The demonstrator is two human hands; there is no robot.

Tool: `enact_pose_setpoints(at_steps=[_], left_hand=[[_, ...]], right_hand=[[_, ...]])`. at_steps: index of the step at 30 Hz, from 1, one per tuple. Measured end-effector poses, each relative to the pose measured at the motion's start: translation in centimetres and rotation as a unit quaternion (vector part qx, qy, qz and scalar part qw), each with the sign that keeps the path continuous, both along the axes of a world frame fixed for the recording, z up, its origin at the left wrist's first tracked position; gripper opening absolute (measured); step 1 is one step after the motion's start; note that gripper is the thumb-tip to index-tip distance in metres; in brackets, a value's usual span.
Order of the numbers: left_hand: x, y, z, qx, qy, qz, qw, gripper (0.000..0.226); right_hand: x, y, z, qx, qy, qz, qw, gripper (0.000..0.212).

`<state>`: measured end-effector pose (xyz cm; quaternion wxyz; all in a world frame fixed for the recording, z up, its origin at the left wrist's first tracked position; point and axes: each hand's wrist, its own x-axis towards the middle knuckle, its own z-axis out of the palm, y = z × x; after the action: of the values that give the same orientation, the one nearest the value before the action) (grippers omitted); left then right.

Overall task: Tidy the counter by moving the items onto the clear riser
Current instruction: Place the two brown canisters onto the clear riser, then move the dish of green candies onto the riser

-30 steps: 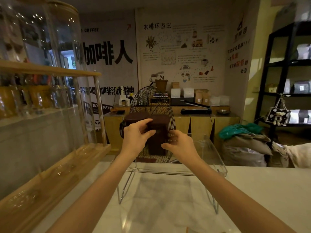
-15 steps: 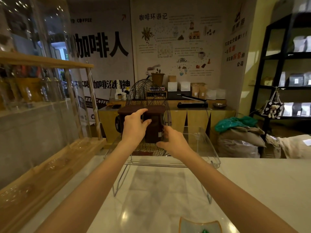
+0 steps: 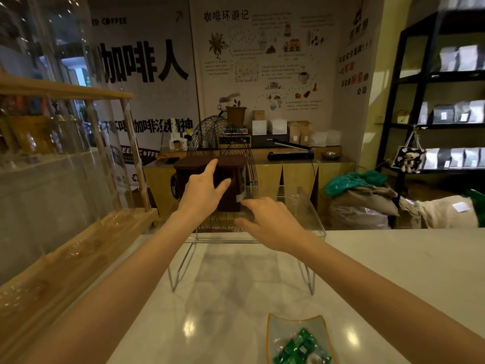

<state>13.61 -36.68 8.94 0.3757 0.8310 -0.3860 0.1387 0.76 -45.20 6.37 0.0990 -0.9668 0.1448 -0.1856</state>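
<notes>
Centrally in the frame, the brown box [image 3: 210, 185] sat on the riser [image 3: 309, 214]. Left hand [image 3: 202, 195] lay spread on its near face — touching, not clasping; right hand [image 3: 270, 222] hovered open just beside, holding nothing. Judged rigid, smooth-sided and light — best held by opposite walls. Candy tray [image 3: 273, 337] waited at lower right.

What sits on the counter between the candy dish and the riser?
Nothing: in the head view, bare counter runs from the candy dish to the riser.
</notes>
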Motion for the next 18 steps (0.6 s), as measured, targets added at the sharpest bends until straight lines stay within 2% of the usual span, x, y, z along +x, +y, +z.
enact_pose_setpoints(at_steps=[3,7,11,13,15,18], left_hand=[[-1.3,0.5,-0.2,0.033,-0.017,0.001,0.999,0.065],[-3.8,1.8,-0.8,0.087,-0.067,-0.015,0.994,0.063],[-6.7,3.9,-2.4,0.098,-0.165,-0.03,0.981,0.059],[-8.3,5.2,-3.6,0.102,-0.188,-0.072,0.974,0.056],[-10.0,6.4,-5.1,0.118,-0.175,-0.122,0.97,0.059],[-12.4,7.9,-7.4,0.149,-0.099,-0.173,0.969,0.059]], right_hand=[[-3.6,1.2,-0.2,-0.069,0.026,0.028,0.997,0.055],[-9.3,2.4,-1.5,-0.114,0.027,0.07,0.991,0.056],[-14.3,2.5,-3.7,-0.214,0.028,0.063,0.974,0.047],[-16.1,2.1,-5.0,-0.226,0.047,0.072,0.97,0.042],[-17.3,1.7,-6.2,-0.219,0.059,0.072,0.971,0.04],[-17.8,1.3,-7.6,-0.193,0.087,0.049,0.976,0.04]])
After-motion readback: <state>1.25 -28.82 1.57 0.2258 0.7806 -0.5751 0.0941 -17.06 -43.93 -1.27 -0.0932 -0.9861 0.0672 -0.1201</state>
